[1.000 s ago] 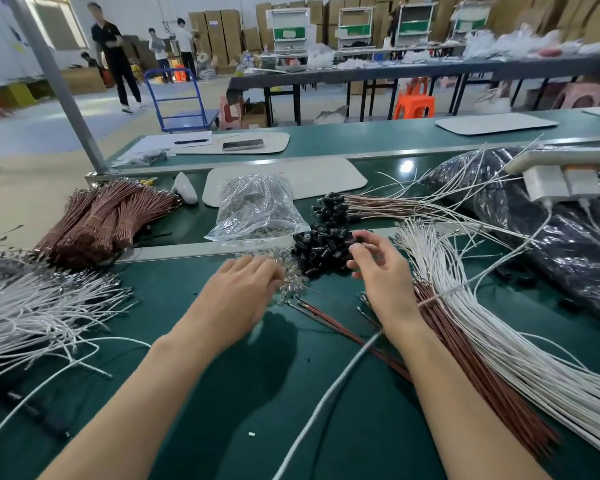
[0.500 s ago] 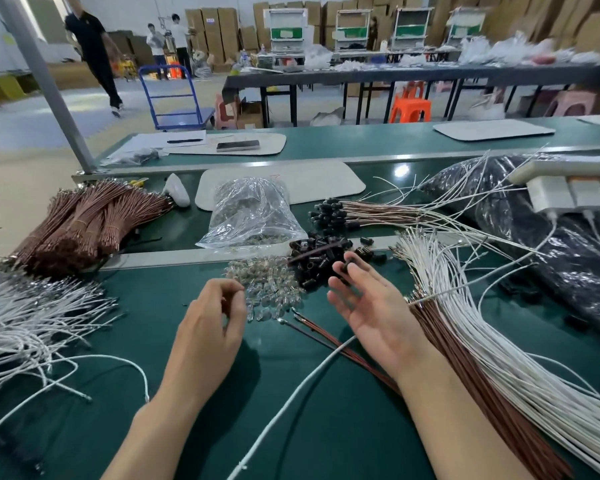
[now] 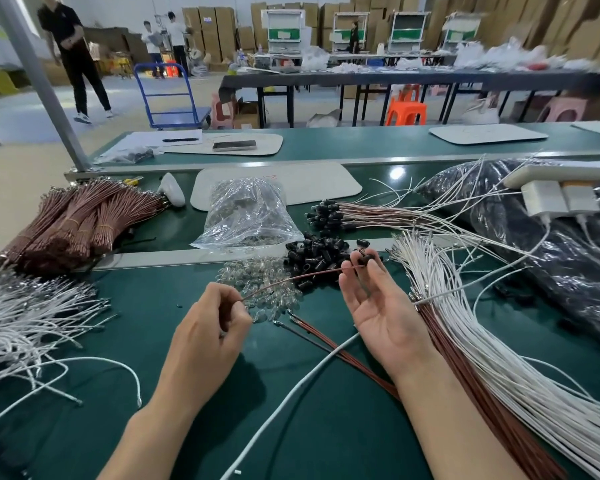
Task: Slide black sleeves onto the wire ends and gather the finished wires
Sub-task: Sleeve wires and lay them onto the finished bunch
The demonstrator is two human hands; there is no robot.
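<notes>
Over the green workbench [image 3: 291,427] a brown wire [image 3: 302,277] newly spans the hands: left hand [image 3: 205,337], 7 o'clock, pinches its near end in curled fingers; right hand [image 3: 381,313], 5 o'clock, palm up, fingertips nipping a black sleeve [image 3: 365,258] at the wire's far tip.

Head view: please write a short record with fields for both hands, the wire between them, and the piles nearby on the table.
Left hand: pinches one end of a brown wire
Right hand: palm up, fingertips pinch a black sleeve at the wire's other end
Sleeve pile: loose, just behind the hands
Clear bulbs: small heap beside the sleeve pile
Finished wires: sleeved ends together, farther back
White wires: fanned out at right
Table: green
</notes>
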